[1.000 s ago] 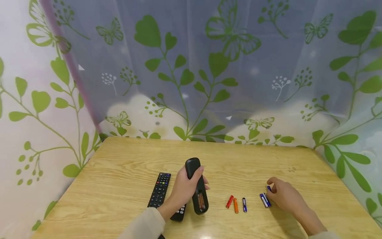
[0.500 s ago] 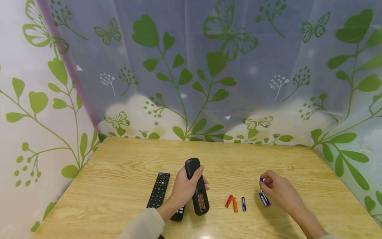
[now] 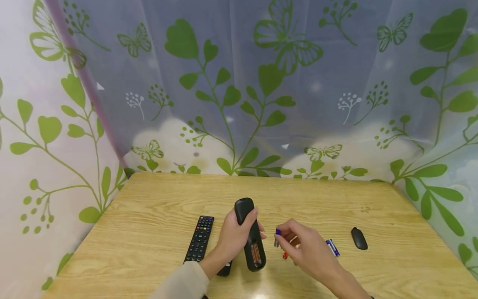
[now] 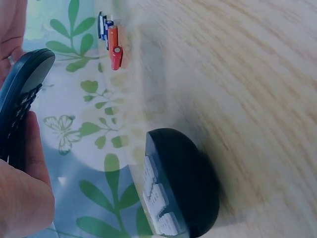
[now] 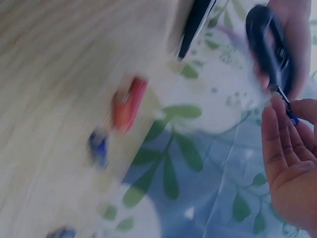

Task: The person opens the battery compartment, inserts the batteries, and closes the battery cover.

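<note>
My left hand (image 3: 230,243) grips a black remote control (image 3: 251,243), tilted with its back toward me. Its battery compartment (image 3: 256,253) is uncovered, and coppery metal shows inside. Just to the right, my right hand (image 3: 311,251) pinches a blue and silver battery (image 3: 277,238) between thumb and fingertips. In the right wrist view this battery (image 5: 292,119) is near the remote's end; whether they touch I cannot tell. Below the right hand lies a red battery (image 3: 285,256), mostly hidden. Beside it, the right wrist view has an orange battery (image 5: 120,113) and a blue one (image 5: 99,148), both blurred.
Left of the held remote, a long black remote (image 3: 200,238) lies buttons up on the wooden table (image 3: 168,195). Another remote (image 3: 225,270) is partly under the left forearm. Blue batteries (image 3: 332,247) and a small black cover (image 3: 359,238) lie at the right. A patterned curtain (image 3: 209,104) stands behind.
My right hand has lifted a blue battery from the group at the right and carried it left toward the held remote. The black cover has come into sight. My left hand has barely moved.
</note>
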Available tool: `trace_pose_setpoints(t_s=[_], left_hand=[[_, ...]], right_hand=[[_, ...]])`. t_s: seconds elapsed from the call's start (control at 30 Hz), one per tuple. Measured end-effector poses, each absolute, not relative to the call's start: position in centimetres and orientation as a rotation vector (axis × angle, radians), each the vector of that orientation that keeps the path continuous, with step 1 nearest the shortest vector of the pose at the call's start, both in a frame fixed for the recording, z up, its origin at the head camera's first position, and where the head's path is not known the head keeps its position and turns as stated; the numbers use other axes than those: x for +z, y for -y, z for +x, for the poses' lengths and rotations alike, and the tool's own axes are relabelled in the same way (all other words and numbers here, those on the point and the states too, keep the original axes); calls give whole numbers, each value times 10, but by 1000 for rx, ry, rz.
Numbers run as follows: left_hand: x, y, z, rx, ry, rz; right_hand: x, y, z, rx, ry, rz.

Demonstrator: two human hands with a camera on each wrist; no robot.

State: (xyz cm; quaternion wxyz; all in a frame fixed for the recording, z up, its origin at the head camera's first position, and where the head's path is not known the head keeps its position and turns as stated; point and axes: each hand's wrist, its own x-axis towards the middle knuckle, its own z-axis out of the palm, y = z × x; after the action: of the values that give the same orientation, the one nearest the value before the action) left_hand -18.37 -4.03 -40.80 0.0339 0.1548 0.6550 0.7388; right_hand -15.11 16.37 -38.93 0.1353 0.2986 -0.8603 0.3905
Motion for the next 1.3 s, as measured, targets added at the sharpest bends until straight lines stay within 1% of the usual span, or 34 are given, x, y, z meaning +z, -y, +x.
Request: trace_pose_setpoints(t_s=[0.13, 0.33, 0.6, 0.7, 0.87, 1.17, 1.3], left_hand=[[-407, 39, -183, 2259, -2074, 480], [-408, 41, -184, 2191, -2219, 474], [-406, 42, -182, 2232, -2158, 429], [-410, 41, -183, 2245, -2138, 412], [-412, 37, -183, 2265, -2145, 368], [-409, 35, -181, 2351, -2084, 190], [-407, 34, -180, 2373, -2099, 189]], right_hand=[[-391, -148, -146, 1182, 2393, 979], [-400, -132, -143, 1150, 2338, 1038], [-410, -129, -144, 980, 2268, 1083], [-415, -129, -145, 969, 2271, 1096], [-422, -130, -145, 1007, 2295, 1073], [-424, -127, -142, 1001, 2299, 1032], [-421, -125, -140, 1067, 2397, 968]])
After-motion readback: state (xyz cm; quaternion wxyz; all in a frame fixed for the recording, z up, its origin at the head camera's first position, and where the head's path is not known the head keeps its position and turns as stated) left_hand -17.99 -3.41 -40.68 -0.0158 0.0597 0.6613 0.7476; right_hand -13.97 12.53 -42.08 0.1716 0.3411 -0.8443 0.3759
